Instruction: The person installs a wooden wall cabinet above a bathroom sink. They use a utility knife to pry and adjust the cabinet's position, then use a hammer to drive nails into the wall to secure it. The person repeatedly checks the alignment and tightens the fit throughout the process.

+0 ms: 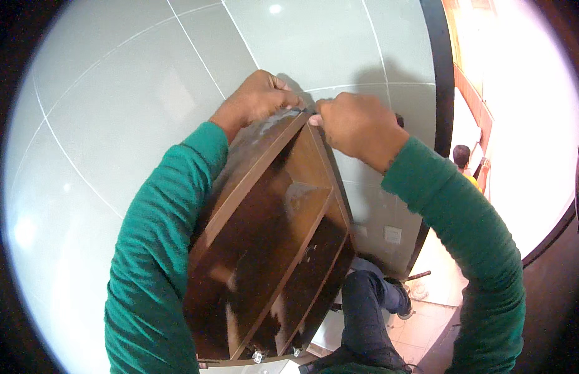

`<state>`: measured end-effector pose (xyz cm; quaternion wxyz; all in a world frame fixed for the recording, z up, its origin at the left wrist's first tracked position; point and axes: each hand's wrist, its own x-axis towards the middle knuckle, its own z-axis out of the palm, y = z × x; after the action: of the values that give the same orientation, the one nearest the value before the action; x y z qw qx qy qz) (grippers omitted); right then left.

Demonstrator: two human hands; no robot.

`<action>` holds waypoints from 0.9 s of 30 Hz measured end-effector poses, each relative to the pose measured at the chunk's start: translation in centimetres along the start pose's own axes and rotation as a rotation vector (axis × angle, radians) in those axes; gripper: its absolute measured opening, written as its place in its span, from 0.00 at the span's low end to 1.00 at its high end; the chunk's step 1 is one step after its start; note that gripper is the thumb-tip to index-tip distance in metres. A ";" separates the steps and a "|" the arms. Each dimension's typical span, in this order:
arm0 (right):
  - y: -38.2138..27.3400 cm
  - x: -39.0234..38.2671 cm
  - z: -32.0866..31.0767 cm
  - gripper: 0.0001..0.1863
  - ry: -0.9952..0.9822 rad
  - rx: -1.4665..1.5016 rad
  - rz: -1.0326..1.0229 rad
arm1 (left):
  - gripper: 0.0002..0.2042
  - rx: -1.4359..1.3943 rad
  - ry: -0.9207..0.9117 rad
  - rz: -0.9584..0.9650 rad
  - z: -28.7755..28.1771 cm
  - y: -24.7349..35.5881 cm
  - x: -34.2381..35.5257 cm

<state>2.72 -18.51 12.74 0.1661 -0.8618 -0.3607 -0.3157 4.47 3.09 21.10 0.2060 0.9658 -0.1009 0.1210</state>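
Observation:
A dark brown wooden cabinet (271, 237) with shelves inside stands at an angle against the grey tiled wall. My left hand (258, 96) is at the back of its top edge by the wall, fingers curled; what they hold is hidden. My right hand (358, 124) is closed at the cabinet's top corner, thumb beside the edge, with a small dark piece at its fingertips that I cannot make out. Both forearms are in green sleeves.
My leg in dark trousers (367, 311) is below, right of the cabinet. A small plate (392, 234) is on the wall. Beyond the dark doorway edge (440, 75), a person in yellow (470, 177) is at the right. The floor (411, 340) is tiled.

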 end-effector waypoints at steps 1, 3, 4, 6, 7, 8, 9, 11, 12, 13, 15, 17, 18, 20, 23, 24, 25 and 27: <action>0.2 -0.1 0.3 0.19 0.026 0.000 -0.016 | 0.08 -0.013 -0.013 0.021 -0.2 0.0 -0.2; 0.7 -0.1 0.6 0.19 0.078 0.005 -0.053 | 0.09 -0.030 -0.001 0.063 -0.1 0.3 -0.4; 0.6 0.1 0.5 0.19 0.056 -0.005 -0.073 | 0.09 -0.037 0.007 0.081 -0.1 0.3 -0.6; 0.8 0.7 -0.2 0.19 0.018 -0.030 -0.110 | 0.09 0.003 0.016 0.046 -0.5 0.3 -0.9; 1.0 1.3 0.4 0.19 0.037 -0.066 -0.104 | 0.10 0.027 0.012 0.034 -0.4 0.4 -0.8; 1.3 2.3 1.5 0.19 0.055 -0.103 -0.098 | 0.10 0.050 0.014 0.016 -0.2 0.2 -0.9; 1.8 2.5 2.5 0.19 0.069 -0.152 -0.077 | 0.10 0.066 0.006 0.013 0.2 0.2 -0.4; 2.5 1.9 3.8 0.19 -0.055 -0.063 -0.023 | 0.11 0.106 0.045 0.038 -1.4 0.5 0.4; 3.2 1.3 4.7 0.19 -0.133 -0.022 -0.009 | 0.12 0.095 0.072 0.052 -0.6 -0.2 0.3; 3.4 0.8 4.9 0.18 -0.135 -0.007 0.018 | 0.13 0.091 0.092 0.057 -0.3 -0.5 -0.1; 3.5 0.1 4.5 0.18 -0.139 0.035 0.071 | 0.15 0.068 0.111 -0.053 -2.5 -0.3 -0.4; 4.4 -1.6 2.0 0.18 -0.078 0.095 0.165 | 0.16 0.080 0.135 0.032 -2.9 1.0 0.0; 4.7 -2.8 0.5 0.19 -0.025 0.145 0.191 | 0.18 0.070 0.123 0.032 -3.6 2.5 -0.2; 5.6 -5.5 1.0 0.23 0.151 0.273 0.177 | 0.19 0.062 0.012 0.089 -3.2 3.7 -1.2; 5.6 -7.7 -2.4 0.27 0.321 0.661 0.297 | 0.20 0.113 -0.149 0.190 -2.9 8.3 -2.0; 5.6 -8.5 -3.4 0.26 0.317 0.816 0.376 | 0.20 0.156 -0.203 0.253 -2.3 10.6 -1.9; 5.3 -9.3 -3.1 0.25 0.410 0.840 0.280 | 0.20 0.204 -0.251 0.295 -1.3 12.2 -2.3; 4.6 -10.8 -2.5 0.21 0.572 1.074 0.211 | 0.20 0.302 -0.321 0.412 0.4 16.4 -3.1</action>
<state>-0.83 -28.48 7.15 0.6975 -0.5699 -0.3230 -0.2905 -2.47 -11.33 26.01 0.0125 0.9515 -0.3066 0.0198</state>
